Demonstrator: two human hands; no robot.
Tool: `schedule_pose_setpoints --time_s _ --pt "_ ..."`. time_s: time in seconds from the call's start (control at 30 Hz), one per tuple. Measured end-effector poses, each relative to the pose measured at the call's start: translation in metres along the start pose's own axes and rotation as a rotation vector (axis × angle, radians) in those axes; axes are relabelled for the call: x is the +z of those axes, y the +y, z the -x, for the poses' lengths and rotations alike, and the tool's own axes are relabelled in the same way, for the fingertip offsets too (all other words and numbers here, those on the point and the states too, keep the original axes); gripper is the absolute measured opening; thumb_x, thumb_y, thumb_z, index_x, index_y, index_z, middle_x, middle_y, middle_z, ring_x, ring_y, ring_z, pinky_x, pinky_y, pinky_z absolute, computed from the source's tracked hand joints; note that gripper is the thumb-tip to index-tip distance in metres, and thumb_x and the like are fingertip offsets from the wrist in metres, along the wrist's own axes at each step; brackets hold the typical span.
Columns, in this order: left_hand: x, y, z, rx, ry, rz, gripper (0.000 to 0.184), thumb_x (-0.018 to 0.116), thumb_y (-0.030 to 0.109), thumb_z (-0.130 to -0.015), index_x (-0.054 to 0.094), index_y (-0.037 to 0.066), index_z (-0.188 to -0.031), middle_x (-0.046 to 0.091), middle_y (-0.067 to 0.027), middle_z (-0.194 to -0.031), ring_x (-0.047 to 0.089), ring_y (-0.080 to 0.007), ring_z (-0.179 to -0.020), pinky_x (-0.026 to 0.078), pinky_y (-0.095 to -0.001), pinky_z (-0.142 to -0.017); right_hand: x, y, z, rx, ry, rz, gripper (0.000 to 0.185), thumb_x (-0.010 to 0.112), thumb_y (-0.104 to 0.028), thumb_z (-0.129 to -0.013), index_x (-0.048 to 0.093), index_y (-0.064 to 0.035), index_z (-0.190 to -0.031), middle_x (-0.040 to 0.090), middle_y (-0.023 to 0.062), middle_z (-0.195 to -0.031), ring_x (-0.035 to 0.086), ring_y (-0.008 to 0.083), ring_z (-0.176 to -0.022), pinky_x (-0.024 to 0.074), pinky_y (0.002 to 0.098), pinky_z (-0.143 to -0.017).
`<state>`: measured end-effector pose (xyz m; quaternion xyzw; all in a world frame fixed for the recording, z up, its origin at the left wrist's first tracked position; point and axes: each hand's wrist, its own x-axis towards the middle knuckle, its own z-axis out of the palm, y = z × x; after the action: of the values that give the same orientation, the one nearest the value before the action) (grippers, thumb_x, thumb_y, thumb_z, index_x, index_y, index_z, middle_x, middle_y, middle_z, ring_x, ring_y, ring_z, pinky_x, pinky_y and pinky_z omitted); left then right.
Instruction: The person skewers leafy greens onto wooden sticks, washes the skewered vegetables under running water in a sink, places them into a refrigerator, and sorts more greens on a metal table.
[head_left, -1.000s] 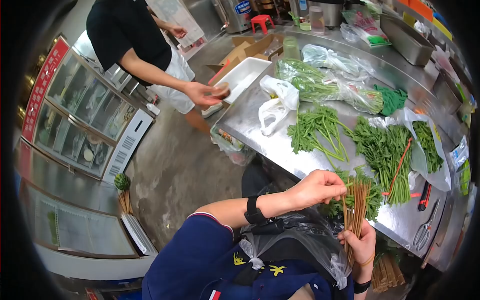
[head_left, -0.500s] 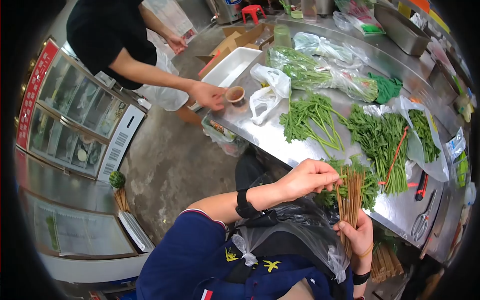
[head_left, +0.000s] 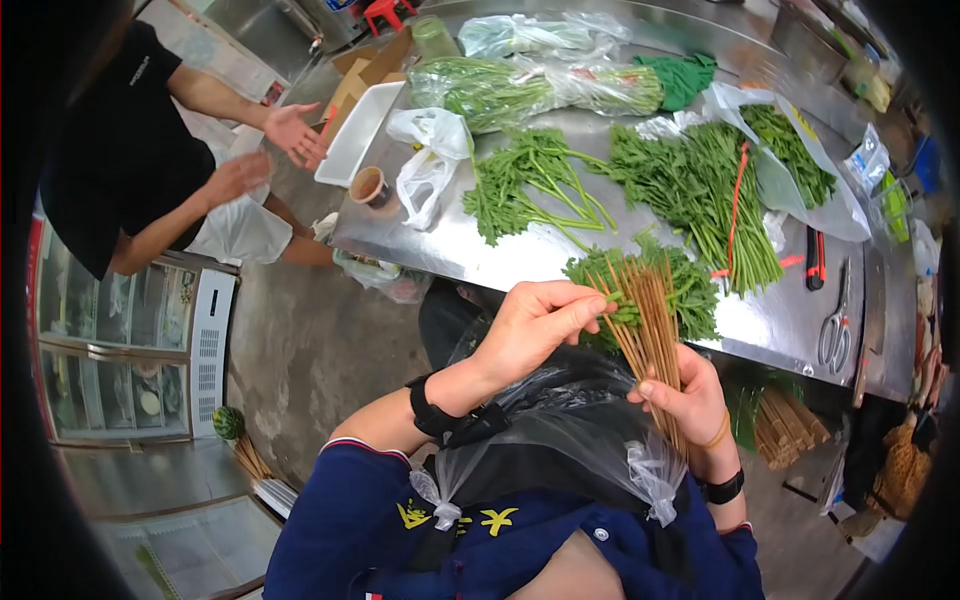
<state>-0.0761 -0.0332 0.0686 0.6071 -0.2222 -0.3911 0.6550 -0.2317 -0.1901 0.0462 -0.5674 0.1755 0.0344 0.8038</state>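
Observation:
My right hand (head_left: 683, 393) is wrapped round the lower part of a bundle of thin brown sticks (head_left: 648, 318), which fans out upward. At the left of the bundle's top, my left hand (head_left: 545, 325) pinches with thumb and forefinger; a short green stem (head_left: 618, 308) shows at the fingertips. Behind the sticks lie leafy greens (head_left: 690, 290) at the table's near edge. Farther back are loose leafy stalks (head_left: 535, 185) and a larger bunch (head_left: 700, 190) with a red tie.
A co-worker (head_left: 140, 170) stands at the left, both hands raised. The metal table (head_left: 430, 245) holds a cup of brown sauce (head_left: 370, 187), a white bag (head_left: 430, 160), wrapped greens (head_left: 530, 90), scissors (head_left: 835, 325) and a red-black cutter (head_left: 815, 260). A white tray (head_left: 360, 135) is behind.
The view has turned to the right. The co-worker has let go of the sauce cup, which now stands on the table corner. My hands keep their hold at the stick bundle.

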Motion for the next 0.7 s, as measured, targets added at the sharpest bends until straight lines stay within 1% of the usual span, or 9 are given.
schedule_pose_setpoints --time_s 0.2,0.3,0.37,0.4,0.47,0.5,0.57,0.6,0.7 --pt "0.0007 0.0021 0.0038 -0.069 -0.038 -0.023 0.021 0.056 0.017 -0.085 0.063 -0.001 -0.094 0.059 -0.002 -0.071 0.044 -0.0042 -0.057 0.035 -0.0176 -0.05 0.0005 0.0014 0.0012 0.003 -0.007 0.0 0.018 0.063 -0.01 -0.078 0.05 -0.0009 -0.087 0.058 0.0041 -0.077 0.06 0.0118 -0.07 0.0455 0.0199 -0.057" --pt "0.0015 0.0029 0.0034 -0.038 -0.042 -0.06 0.023 0.056 0.017 -0.085 0.062 -0.001 -0.097 0.059 -0.0023 -0.071 0.046 -0.0041 -0.057 0.035 -0.0173 -0.05 -0.0002 0.0009 -0.0002 -0.015 -0.016 -0.009 0.018 0.063 -0.01 -0.078 0.05 -0.0009 -0.087 0.058 0.0042 -0.077 0.06 0.0119 -0.07 0.0455 0.0199 -0.057" --pt "0.0048 0.0073 0.0054 -0.015 0.065 0.02 0.019 0.057 0.016 -0.084 0.062 0.0 -0.093 0.06 -0.0031 -0.072 0.049 -0.0045 -0.057 0.036 -0.0171 -0.05 0.0022 -0.0023 -0.0009 -0.015 -0.013 -0.013 0.018 0.063 -0.009 -0.078 0.05 -0.0009 -0.087 0.059 0.0043 -0.077 0.06 0.0119 -0.07 0.046 0.0202 -0.058" --pt "0.0043 0.0053 0.0054 -0.017 0.063 0.021 0.019 0.057 0.016 -0.084 0.062 0.0 -0.093 0.06 -0.0031 -0.072 0.049 -0.0045 -0.057 0.036 -0.0171 -0.05 0.0016 -0.0019 -0.001 -0.013 -0.011 -0.014 0.018 0.063 -0.009 -0.078 0.05 -0.0009 -0.087 0.059 0.0043 -0.077 0.06 0.0119 -0.07 0.046 0.0202 -0.058" --pt "0.0011 0.0009 0.0018 -0.063 0.035 0.186 0.014 0.059 0.015 -0.082 0.061 0.002 -0.086 0.061 -0.0043 -0.074 0.051 -0.0051 -0.058 0.037 -0.0166 -0.05 -0.0005 -0.0019 -0.0016 -0.02 -0.021 -0.026 0.017 0.063 -0.009 -0.078 0.05 -0.0009 -0.087 0.058 0.0043 -0.077 0.06 0.0116 -0.07 0.0462 0.0205 -0.059" --pt "0.0013 0.0024 0.0003 -0.062 0.034 0.186 0.014 0.059 0.015 -0.082 0.061 0.002 -0.086 0.061 -0.0043 -0.074 0.051 -0.0051 -0.058 0.037 -0.0166 -0.05 -0.0007 -0.0029 -0.0016 -0.021 -0.02 -0.025 0.017 0.063 -0.009 -0.078 0.05 -0.0009 -0.087 0.058 0.0043 -0.077 0.06 0.0116 -0.07 0.0462 0.0205 -0.059" --pt "0.0005 0.0051 0.0009 -0.087 0.012 0.139 0.012 0.06 0.014 -0.081 0.06 0.003 -0.079 0.062 -0.0047 -0.074 0.052 -0.0054 -0.057 0.038 -0.0161 -0.049 0.0014 -0.0025 -0.0007 -0.016 -0.009 0.002 0.017 0.063 -0.008 -0.077 0.051 -0.0007 -0.087 0.058 0.0043 -0.077 0.06 0.0115 -0.07 0.0462 0.0206 -0.059" --pt "-0.0001 0.0035 0.001 -0.091 0.015 0.139 0.012 0.06 0.014 -0.081 0.06 0.003 -0.079 0.062 -0.0047 -0.074 0.052 -0.0054 -0.057 0.038 -0.0161 -0.049 0.0016 -0.0016 -0.0011 -0.012 -0.01 -0.001 0.017 0.063 -0.008 -0.077 0.051 -0.0007 -0.087 0.058 0.0043 -0.077 0.06 0.0115 -0.07 0.0462 0.0206 -0.059" --pt "0.0029 -0.0016 -0.0012 -0.112 -0.081 0.077 0.012 0.061 0.015 -0.081 0.061 0.003 -0.08 0.062 -0.0043 -0.073 0.053 -0.0052 -0.056 0.039 -0.0159 -0.049 -0.0003 -0.0005 -0.0017 -0.016 -0.014 -0.014 0.017 0.062 -0.007 -0.077 0.051 -0.0004 -0.087 0.058 0.0044 -0.078 0.06 0.0118 -0.07 0.0464 0.021 -0.059"
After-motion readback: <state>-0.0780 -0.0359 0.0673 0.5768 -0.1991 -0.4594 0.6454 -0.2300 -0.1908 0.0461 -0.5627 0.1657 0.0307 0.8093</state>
